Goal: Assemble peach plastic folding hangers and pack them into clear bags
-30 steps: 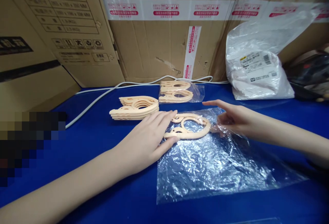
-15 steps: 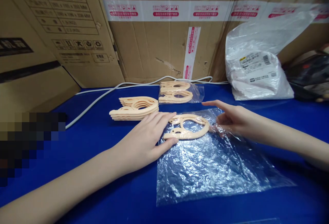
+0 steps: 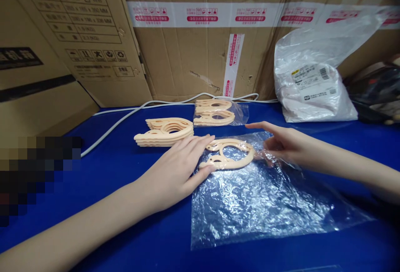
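Left hand clasping beige piece | right hand at its rounded, right-pointing end, grip unclear | long axis left-right

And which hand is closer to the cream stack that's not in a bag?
Left. The left hand is right beside the near right corner of the cream stack. The right hand is farther off to the right, by the big clear bag.

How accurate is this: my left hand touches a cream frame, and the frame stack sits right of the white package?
Wrong side: the head view shows the frame stack left of the white package. Your left hand touches a cream frame.
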`<state>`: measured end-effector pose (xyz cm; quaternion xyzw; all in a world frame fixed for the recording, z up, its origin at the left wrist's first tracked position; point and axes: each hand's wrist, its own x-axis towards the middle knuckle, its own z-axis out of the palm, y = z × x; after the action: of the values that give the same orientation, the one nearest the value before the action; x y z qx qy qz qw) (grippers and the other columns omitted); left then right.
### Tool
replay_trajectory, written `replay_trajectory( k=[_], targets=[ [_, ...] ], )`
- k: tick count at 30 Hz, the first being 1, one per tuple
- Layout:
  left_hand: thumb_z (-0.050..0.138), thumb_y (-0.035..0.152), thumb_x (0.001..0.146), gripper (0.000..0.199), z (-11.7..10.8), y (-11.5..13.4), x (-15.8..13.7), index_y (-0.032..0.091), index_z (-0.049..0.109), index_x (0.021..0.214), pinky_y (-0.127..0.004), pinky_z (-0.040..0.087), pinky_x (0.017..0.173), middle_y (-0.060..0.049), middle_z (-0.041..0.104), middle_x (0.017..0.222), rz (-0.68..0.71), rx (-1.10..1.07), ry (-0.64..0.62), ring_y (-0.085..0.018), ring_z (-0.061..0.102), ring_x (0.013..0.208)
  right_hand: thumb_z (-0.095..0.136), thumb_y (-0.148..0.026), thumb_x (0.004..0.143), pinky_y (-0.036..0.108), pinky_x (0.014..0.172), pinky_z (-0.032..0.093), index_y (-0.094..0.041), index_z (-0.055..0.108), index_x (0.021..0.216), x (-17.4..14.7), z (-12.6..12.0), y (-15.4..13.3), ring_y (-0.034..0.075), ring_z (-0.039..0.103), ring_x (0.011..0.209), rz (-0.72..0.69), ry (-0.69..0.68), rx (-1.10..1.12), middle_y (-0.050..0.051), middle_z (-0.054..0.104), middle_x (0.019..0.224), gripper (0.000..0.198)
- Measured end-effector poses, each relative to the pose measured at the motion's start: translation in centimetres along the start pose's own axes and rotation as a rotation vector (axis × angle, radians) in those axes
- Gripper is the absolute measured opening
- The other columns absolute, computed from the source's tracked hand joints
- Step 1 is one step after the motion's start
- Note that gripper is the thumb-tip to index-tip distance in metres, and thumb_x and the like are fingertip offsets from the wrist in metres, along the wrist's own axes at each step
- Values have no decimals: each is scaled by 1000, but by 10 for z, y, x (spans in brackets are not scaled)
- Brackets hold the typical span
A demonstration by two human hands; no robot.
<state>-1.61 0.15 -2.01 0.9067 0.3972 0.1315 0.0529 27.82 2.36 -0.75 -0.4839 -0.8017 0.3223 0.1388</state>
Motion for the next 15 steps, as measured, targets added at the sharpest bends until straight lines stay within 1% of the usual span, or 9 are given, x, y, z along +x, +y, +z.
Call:
replay_trajectory(
  k=[3, 6, 10, 15],
  targets=[
    [36, 47, 99, 56, -2, 0, 0, 16, 33, 145, -46, 32, 114, -11, 44, 147, -16, -12, -6, -26, 39, 136, 52, -44, 90, 24, 45, 42, -18, 29, 144, -1, 0, -2, 13, 51, 48, 42, 26, 22, -3, 61, 61, 64],
    [38, 49, 98, 58, -3, -2, 1, 17, 32, 146, -46, 32, 114, -11, 45, 147, -24, -34, -15, -25, 40, 136, 51, -46, 90, 24, 40, 43, -19, 29, 143, 0, 2, -5, 12, 49, 42, 76, 32, 42, -5, 58, 58, 63],
    [39, 50, 98, 58, -3, -3, 2, 18, 32, 146, -46, 31, 114, -10, 45, 147, -32, -41, -15, -25, 39, 136, 50, -44, 91, 23, 39, 43, -20, 30, 142, 1, 3, -7, 12, 49, 42, 76, 31, 52, -5, 58, 58, 60],
    [39, 51, 97, 60, -3, -3, 1, 18, 32, 146, -45, 32, 113, -10, 45, 147, -35, -48, -17, -26, 40, 135, 51, -41, 89, 22, 39, 41, -17, 31, 141, 0, 2, -7, 11, 49, 39, 79, 48, 20, -6, 56, 55, 60]
  ],
)
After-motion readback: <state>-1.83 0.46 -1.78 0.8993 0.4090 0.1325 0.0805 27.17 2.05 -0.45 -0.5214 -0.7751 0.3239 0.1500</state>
